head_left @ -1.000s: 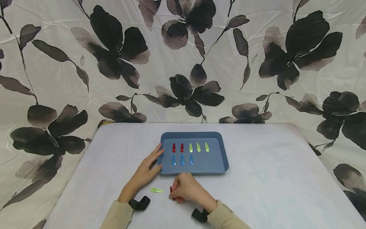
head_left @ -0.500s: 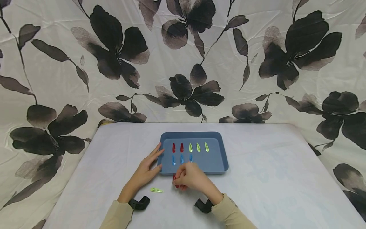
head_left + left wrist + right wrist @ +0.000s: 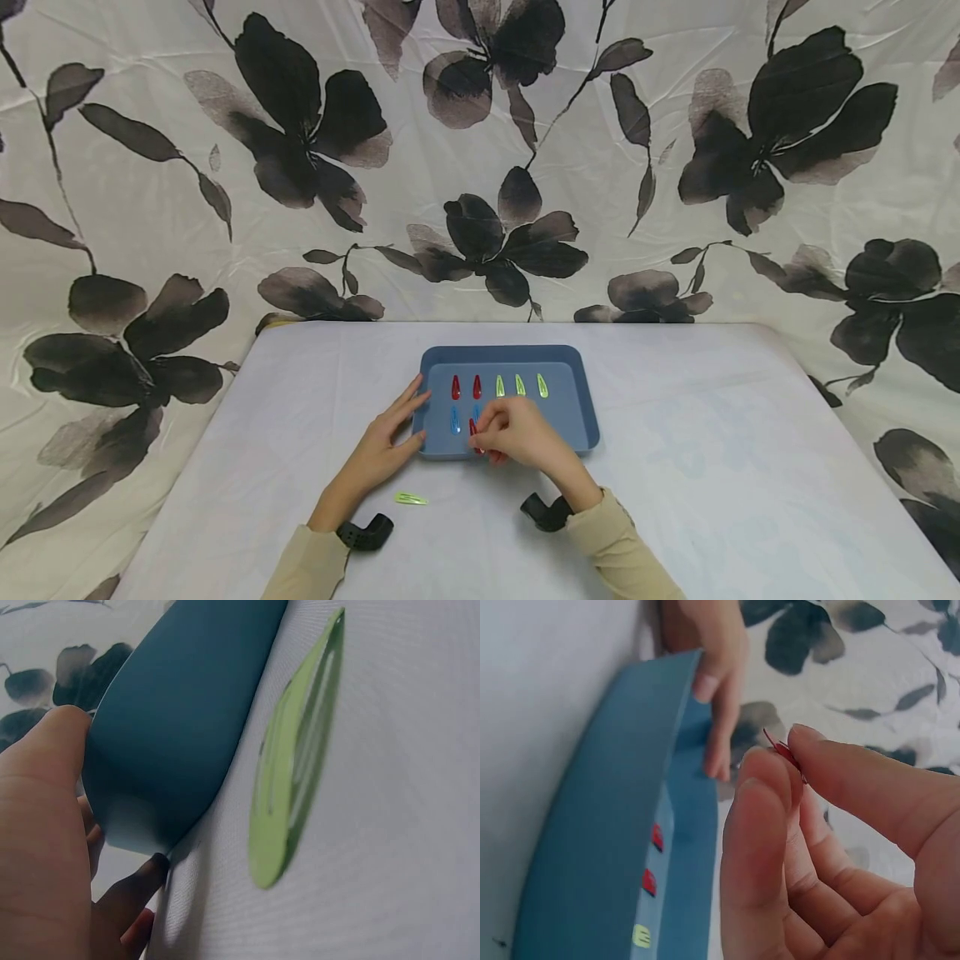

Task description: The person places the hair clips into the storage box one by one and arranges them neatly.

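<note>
My right hand (image 3: 525, 432) pinches a red snap hair clip (image 3: 782, 752) between thumb and fingertips, over the front part of a blue-grey tray (image 3: 583, 400). At the tray's left side rests my left hand (image 3: 378, 448), fingers spread along the rim and thumb at the near corner. Inside the tray, a back row holds two red clips (image 3: 467, 387) and three light green clips (image 3: 521, 385). In front of them lies a blue clip (image 3: 455, 420), with another partly covered by the right hand. A light green clip (image 3: 289, 765) lies on the cloth before the tray.
A white cloth covers the table (image 3: 712, 467), with a floral curtain (image 3: 480, 158) hanging behind its far edge. Black wrist cameras (image 3: 366, 532) sit on both wrists, close over the cloth.
My right hand has carried the red hair clip from the cloth forward over the tray's near rim, now covering some blue clips. The left hand has stayed on the tray's edge.
</note>
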`<state>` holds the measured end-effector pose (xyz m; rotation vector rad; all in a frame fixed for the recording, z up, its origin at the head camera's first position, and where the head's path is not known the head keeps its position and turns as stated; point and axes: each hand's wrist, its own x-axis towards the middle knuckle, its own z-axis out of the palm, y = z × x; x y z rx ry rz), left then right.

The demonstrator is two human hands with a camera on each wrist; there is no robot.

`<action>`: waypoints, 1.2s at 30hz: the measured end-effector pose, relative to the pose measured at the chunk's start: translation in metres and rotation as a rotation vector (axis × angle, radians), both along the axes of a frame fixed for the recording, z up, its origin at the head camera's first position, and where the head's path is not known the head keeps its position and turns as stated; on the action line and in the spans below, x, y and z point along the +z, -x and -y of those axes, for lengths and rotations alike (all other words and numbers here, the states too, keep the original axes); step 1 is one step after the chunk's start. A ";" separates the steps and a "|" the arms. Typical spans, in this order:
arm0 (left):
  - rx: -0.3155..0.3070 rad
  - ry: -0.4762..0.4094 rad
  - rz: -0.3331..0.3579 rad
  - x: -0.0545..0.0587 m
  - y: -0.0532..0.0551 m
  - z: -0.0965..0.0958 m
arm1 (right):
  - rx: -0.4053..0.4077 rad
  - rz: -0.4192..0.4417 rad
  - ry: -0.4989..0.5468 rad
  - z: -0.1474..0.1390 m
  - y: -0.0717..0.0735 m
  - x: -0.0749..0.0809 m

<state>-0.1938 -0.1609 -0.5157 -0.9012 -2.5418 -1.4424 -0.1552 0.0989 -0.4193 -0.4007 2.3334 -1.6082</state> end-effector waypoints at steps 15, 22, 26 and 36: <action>-0.009 -0.013 -0.010 0.040 -0.019 -0.009 | -0.091 0.018 0.060 -0.023 0.023 -0.003; -0.002 -0.019 -0.005 0.029 -0.015 -0.009 | -0.157 0.044 0.062 -0.041 0.035 -0.017; 0.006 -0.010 -0.014 0.008 -0.005 -0.005 | -0.209 0.053 0.042 -0.050 0.038 -0.025; -0.021 -0.022 -0.014 -0.001 0.000 0.000 | -0.334 0.090 -0.046 -0.056 0.041 -0.043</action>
